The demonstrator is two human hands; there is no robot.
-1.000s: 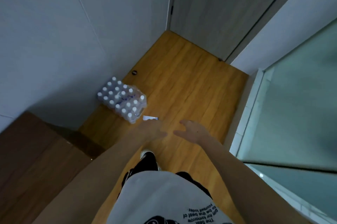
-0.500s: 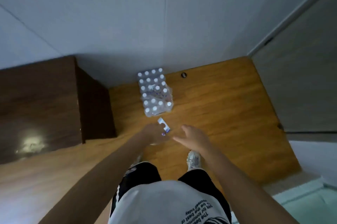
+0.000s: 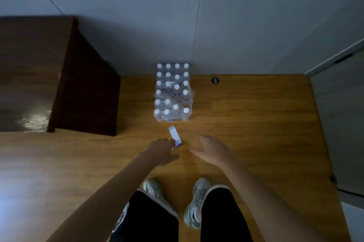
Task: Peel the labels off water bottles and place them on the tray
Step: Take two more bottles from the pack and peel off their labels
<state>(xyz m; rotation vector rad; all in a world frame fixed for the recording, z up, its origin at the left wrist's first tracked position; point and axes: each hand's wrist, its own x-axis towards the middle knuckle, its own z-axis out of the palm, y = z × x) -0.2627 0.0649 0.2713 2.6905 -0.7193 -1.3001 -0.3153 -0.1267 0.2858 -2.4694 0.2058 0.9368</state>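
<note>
A shrink-wrapped pack of water bottles [image 3: 173, 92] with white caps stands on the wooden floor against the grey wall. My left hand [image 3: 160, 150] is stretched out below the pack, its fingers closed on one end of a white and blue label strip [image 3: 175, 137] that sticks out toward the pack. My right hand [image 3: 211, 149] hovers beside it with fingers spread and nothing in it. No tray is in view.
A dark brown wooden cabinet [image 3: 59, 76] stands at the left against the wall. A grey door [image 3: 342, 115] is at the right edge, with a small black door stop [image 3: 215, 80] on the floor. My two feet in light sneakers [image 3: 195, 204] stand below the hands.
The view has swung left and down, from the door and glass panel to face the wall. The bottle pack now lies straight ahead. My left hand still holds the label.
</note>
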